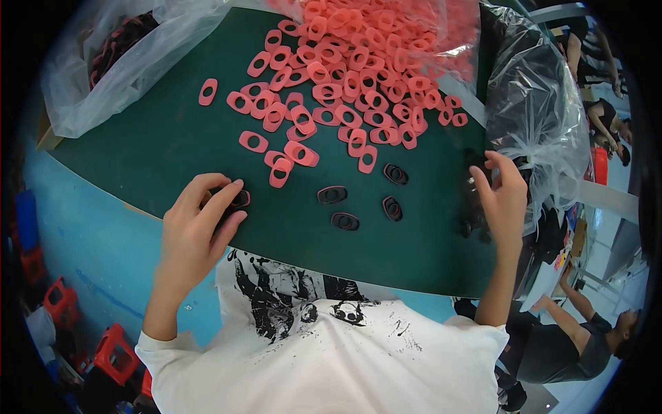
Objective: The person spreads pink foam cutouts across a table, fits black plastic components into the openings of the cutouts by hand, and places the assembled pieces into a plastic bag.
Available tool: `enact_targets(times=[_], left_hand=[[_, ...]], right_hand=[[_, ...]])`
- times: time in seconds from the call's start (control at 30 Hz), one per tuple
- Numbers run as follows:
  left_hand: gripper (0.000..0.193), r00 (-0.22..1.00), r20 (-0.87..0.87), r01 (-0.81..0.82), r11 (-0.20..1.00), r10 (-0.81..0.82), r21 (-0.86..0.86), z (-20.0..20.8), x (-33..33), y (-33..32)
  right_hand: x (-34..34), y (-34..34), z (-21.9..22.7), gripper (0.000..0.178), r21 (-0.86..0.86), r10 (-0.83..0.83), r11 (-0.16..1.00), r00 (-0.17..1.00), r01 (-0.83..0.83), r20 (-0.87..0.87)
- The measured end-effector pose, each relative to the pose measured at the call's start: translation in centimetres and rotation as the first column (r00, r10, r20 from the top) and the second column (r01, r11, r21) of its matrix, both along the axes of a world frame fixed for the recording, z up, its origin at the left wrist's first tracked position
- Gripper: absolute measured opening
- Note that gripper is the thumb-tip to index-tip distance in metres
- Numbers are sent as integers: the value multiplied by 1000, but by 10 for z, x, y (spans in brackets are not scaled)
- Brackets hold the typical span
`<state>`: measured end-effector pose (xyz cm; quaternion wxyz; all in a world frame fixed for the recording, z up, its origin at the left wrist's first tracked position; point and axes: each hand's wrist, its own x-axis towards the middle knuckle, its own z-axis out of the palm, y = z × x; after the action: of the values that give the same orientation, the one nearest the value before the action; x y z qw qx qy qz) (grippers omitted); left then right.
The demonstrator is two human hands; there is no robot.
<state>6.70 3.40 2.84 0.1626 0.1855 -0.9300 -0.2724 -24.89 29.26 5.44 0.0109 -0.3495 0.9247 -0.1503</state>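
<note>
My left hand is closed at the table's left front, its fingertips on a small black oval piece with a pink rim; the fingers partly hide it. My right hand hovers at the right, thumb and fingers apart and nothing visible between them. Beside it lie small dark parts, too blurred to make out. Between my hands several black oval pieces with pink edges lie flat and apart. Farther off, a big heap of pink oval rings spreads over the green table, with a few loose ones nearer.
A clear plastic bag with dark parts stands at the far left. Another clear bag borders the heap. At the right sits a tied bag with black contents. Red stools stand at lower left; a person is at right.
</note>
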Motion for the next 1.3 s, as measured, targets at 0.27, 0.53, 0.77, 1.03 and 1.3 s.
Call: enact_targets(times=[0.27, 0.53, 0.77, 1.03, 1.3], left_hand=[[30, 993, 70, 86, 995, -90, 47, 5, 2, -10], [29, 997, 47, 69, 998, -68, -15, 1, 1, -4], [30, 997, 26, 70, 997, -71, 35, 2, 2, -6], [27, 996, 31, 77, 997, -78, 30, 1, 9, -6], [27, 999, 6, 33, 999, -33, -2, -9, 9, -2]], right_hand=[[11, -21, -26, 19, -120, 278, 951, 958, -284, -67], [35, -38, -12, 28, -314, 396, 894, 892, -319, 220], [50, -49, -8, 37, -377, 492, 844, 831, -381, 262], [80, -97, -6, 41, -451, 661, 730, 698, -513, 276], [105, -119, -6, 40, -396, 648, 753, 695, -524, 313]])
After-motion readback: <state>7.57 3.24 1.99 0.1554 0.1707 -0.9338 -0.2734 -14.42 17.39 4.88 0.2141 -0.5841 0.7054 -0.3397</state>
